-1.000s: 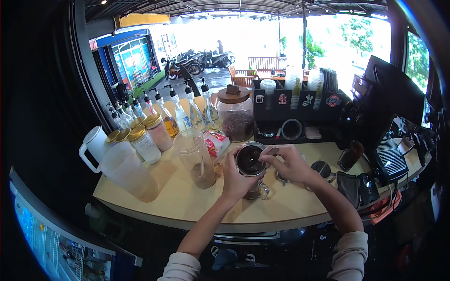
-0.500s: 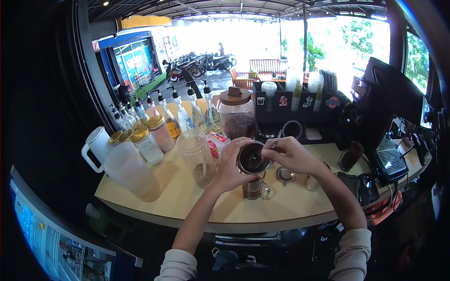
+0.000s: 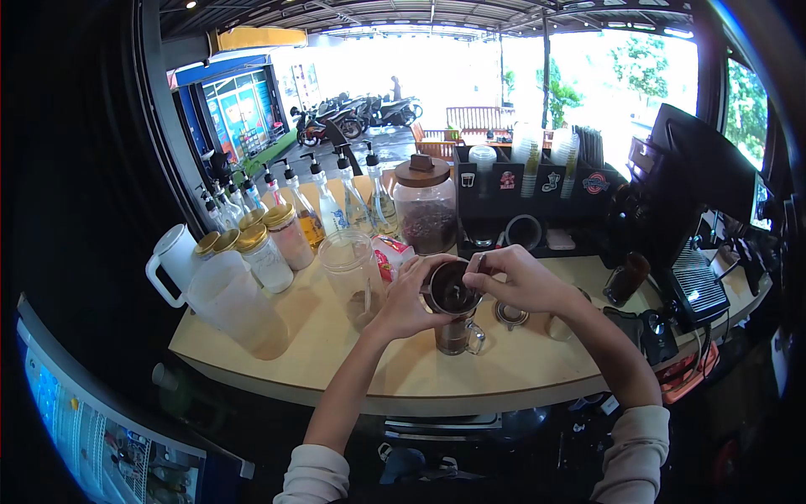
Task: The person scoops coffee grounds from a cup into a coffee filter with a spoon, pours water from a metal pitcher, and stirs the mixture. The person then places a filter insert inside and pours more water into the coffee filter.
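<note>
My left hand wraps round a round cup with a dark brown content, its open mouth tilted towards me. Over the cup's right rim, my right hand pinches the thin handle of what looks like a spoon; its lower end is down in the cup. Just below the cup, a clear glass mug with a handle stands on the counter, partly hidden. To the left of my left hand is an uncapped clear jar with brown powder and a scoop inside. A small metal strainer lies to the right.
Gold-lidded jars, a clear pitcher and a white jug line the left of the wooden counter. Several pump bottles and a wood-lidded jar stand behind. A coffee machine is at right.
My right hand has shifted slightly left and the spoon's handle has swung within the cup. My left hand still holds the cup over the glass mug.
</note>
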Tool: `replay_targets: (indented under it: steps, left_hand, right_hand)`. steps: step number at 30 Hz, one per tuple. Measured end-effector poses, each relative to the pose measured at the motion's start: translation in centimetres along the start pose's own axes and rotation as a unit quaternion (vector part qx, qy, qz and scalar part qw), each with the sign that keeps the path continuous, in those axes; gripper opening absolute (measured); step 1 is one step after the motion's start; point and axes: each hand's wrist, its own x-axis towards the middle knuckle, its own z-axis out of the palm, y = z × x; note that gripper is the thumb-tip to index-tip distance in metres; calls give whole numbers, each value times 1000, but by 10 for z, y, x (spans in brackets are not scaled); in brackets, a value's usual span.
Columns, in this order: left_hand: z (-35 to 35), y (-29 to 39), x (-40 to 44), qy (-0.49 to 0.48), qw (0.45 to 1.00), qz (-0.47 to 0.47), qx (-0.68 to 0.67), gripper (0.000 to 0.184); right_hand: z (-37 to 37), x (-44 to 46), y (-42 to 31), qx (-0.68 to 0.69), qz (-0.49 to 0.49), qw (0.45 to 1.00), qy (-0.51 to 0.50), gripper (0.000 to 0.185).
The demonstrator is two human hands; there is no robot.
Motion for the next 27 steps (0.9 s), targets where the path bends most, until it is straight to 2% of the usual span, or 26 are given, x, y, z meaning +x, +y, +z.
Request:
replay_targets:
  steps: [1, 2, 5, 10, 15, 18, 20, 22, 24, 27]
  left_hand:
    - [1, 0, 0, -4, 1000, -5, -2, 86]
    - [2, -1, 0, -5, 1000, -5, -2, 86]
    - [2, -3, -2, 10, 1000, 14, -18, 86]
    - [6, -6, -4, 34, 997, -3, -72, 87]
    - [11, -6, -5, 77, 992, 14, -99, 81]
    - [15, -3, -5, 96, 988, 22, -123, 81]
    - [16, -4, -6, 108, 984, 30, -136, 81]
    - [18, -6, -7, 80, 991, 36, -104, 86]
    - [25, -5, -9, 92, 987, 18, -131, 87]
    - [31, -3, -11, 125, 979, 8, -160, 90]
  right_hand:
    - [0, -1, -4, -12, 18, 1000, -17, 15]
    - [0, 0, 0, 11, 1, 1000, 18, 17]
    - [0, 3, 4, 57, 12, 997, 42, 22]
    - [-5, 0, 8, 21, 25, 998, 52, 22]
    - [3, -4, 5, 73, 11, 997, 18, 20]
    - [4, -2, 19, 49, -21, 995, 89, 18]
    - [8, -5, 11, 48, -27, 996, 71, 18]
    - [13, -6, 7, 45, -30, 997, 53, 17]
    - [19, -4, 7, 27, -60, 988, 137, 16]
    - [26, -8, 9, 13, -36, 989, 140, 16]
